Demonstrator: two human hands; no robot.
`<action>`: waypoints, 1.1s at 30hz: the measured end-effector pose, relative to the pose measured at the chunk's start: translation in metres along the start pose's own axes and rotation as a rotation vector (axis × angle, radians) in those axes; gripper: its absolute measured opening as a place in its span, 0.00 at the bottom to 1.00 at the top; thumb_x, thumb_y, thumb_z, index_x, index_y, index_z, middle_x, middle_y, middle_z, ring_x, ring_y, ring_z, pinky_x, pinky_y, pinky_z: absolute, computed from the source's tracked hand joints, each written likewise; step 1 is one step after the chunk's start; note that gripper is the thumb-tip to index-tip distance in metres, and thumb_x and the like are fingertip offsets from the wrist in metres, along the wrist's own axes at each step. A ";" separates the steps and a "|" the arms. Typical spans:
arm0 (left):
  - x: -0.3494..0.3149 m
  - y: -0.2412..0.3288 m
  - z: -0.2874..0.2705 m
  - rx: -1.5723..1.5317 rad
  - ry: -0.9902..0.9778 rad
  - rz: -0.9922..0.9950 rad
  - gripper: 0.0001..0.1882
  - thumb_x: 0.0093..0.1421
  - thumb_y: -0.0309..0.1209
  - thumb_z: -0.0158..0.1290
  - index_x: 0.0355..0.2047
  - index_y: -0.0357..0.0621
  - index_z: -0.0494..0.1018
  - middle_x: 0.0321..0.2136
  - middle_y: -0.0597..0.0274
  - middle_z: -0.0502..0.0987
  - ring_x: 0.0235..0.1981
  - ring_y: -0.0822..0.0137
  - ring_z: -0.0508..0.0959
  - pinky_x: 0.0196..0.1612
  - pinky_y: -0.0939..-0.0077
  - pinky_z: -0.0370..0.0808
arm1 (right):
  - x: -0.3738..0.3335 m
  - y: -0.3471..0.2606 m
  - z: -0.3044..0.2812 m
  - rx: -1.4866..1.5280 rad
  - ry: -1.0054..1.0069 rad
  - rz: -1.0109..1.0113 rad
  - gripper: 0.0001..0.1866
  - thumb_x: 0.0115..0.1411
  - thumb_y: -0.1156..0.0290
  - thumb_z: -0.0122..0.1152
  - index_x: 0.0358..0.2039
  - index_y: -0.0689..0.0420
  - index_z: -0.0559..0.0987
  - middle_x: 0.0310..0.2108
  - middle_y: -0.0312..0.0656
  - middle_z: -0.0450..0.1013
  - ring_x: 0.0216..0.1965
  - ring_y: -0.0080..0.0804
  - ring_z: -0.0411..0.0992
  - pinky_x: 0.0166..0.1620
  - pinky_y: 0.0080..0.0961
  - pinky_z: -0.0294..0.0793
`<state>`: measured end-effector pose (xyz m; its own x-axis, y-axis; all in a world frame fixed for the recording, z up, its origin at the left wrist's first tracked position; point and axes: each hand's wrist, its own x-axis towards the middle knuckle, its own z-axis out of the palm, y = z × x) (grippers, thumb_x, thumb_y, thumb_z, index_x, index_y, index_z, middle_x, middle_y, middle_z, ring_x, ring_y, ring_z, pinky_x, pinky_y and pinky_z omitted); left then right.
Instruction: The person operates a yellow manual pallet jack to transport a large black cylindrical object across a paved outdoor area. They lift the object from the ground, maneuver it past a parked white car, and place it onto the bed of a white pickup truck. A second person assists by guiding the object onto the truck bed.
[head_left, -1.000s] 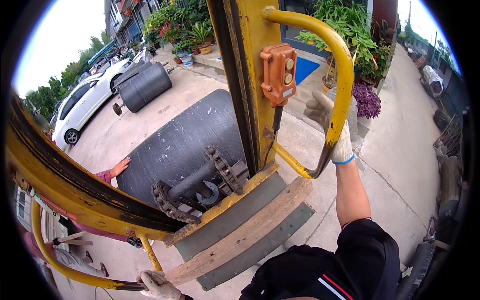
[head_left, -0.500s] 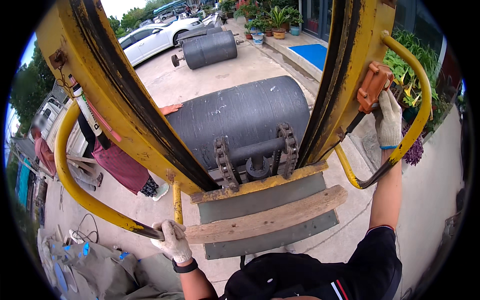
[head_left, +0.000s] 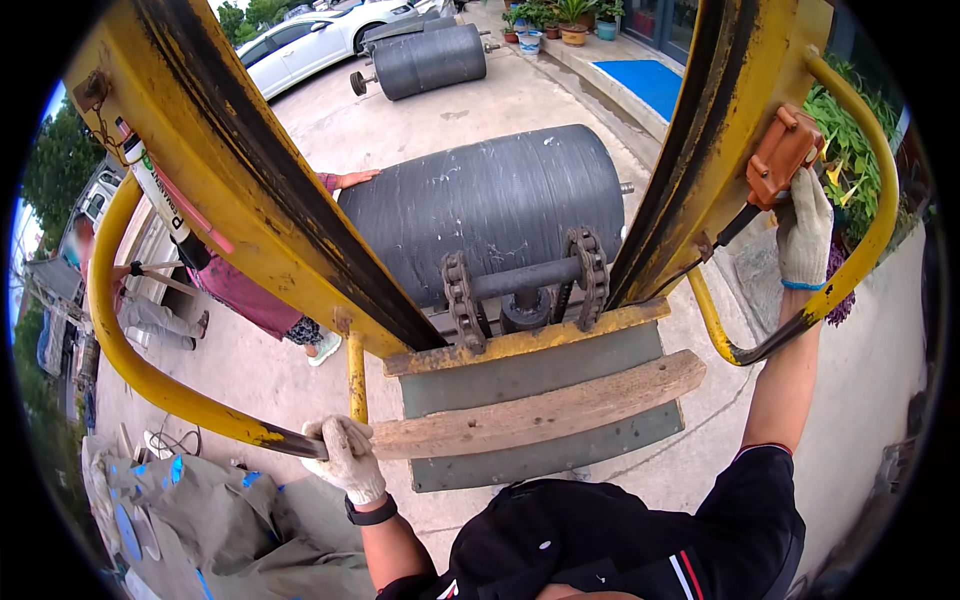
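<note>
My left hand point(head_left: 347, 458), in a white knit glove, is wrapped round the dark lower end of the left yellow handle bar point(head_left: 150, 385) of a stacker lift. My right hand point(head_left: 805, 232), gloved too, grips the lower part of an orange push-button control box point(head_left: 785, 155) with a black cable, on the right mast post point(head_left: 700, 130). Beyond the mast lies a large dark roller point(head_left: 480, 200) on its side. Two lift chains point(head_left: 460, 300) and a piston stand in front of it. Nearer me, a wooden plank point(head_left: 560, 410) rests across a grey-green panel point(head_left: 520, 385).
A co-worker's hand point(head_left: 357, 178) touches the roller's left end, their body partly behind the left post. Another person point(head_left: 150, 310) is farther left. More rollers point(head_left: 430, 62), a white car point(head_left: 310, 45), potted plants point(head_left: 573, 30) and a blue mat point(head_left: 640, 90) lie beyond. A grey tarp point(head_left: 230, 520) is at lower left.
The view has shifted, and the rollers and mat sit higher in it. More of the large roller's right end shows past the mast. Both my hands keep their grips.
</note>
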<state>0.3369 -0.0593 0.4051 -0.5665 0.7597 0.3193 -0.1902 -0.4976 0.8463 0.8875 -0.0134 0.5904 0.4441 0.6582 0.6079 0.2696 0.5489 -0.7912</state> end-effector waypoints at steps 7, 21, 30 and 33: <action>0.000 -0.002 -0.002 0.004 -0.011 0.016 0.10 0.64 0.23 0.50 0.27 0.42 0.62 0.12 0.66 0.64 0.09 0.79 0.59 0.16 0.82 0.62 | -0.004 -0.001 0.003 0.018 -0.032 -0.010 0.20 0.71 0.62 0.49 0.52 0.66 0.73 0.40 0.43 0.77 0.37 0.30 0.76 0.42 0.26 0.76; -0.001 -0.001 -0.004 -0.012 -0.035 0.011 0.07 0.65 0.24 0.50 0.29 0.40 0.64 0.12 0.67 0.63 0.09 0.79 0.58 0.15 0.82 0.61 | 0.004 0.008 0.000 0.286 0.062 0.086 0.24 0.71 0.55 0.49 0.59 0.57 0.67 0.53 0.39 0.71 0.53 0.31 0.70 0.56 0.35 0.68; -0.002 0.000 0.000 0.033 0.012 -0.003 0.07 0.65 0.25 0.49 0.29 0.41 0.65 0.12 0.70 0.61 0.09 0.80 0.57 0.15 0.83 0.60 | 0.006 0.017 -0.007 0.248 -0.007 0.052 0.24 0.71 0.56 0.50 0.61 0.57 0.66 0.54 0.40 0.70 0.53 0.33 0.70 0.56 0.36 0.69; -0.002 -0.001 0.001 0.042 0.030 -0.002 0.07 0.65 0.24 0.49 0.29 0.40 0.65 0.12 0.70 0.61 0.09 0.80 0.57 0.15 0.83 0.59 | 0.006 0.016 -0.006 0.254 -0.006 0.051 0.24 0.71 0.56 0.49 0.61 0.58 0.66 0.55 0.41 0.70 0.53 0.33 0.71 0.56 0.36 0.69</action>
<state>0.3391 -0.0595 0.4041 -0.5900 0.7473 0.3055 -0.1578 -0.4779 0.8641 0.8998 -0.0039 0.5808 0.4466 0.6906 0.5689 0.0233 0.6267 -0.7789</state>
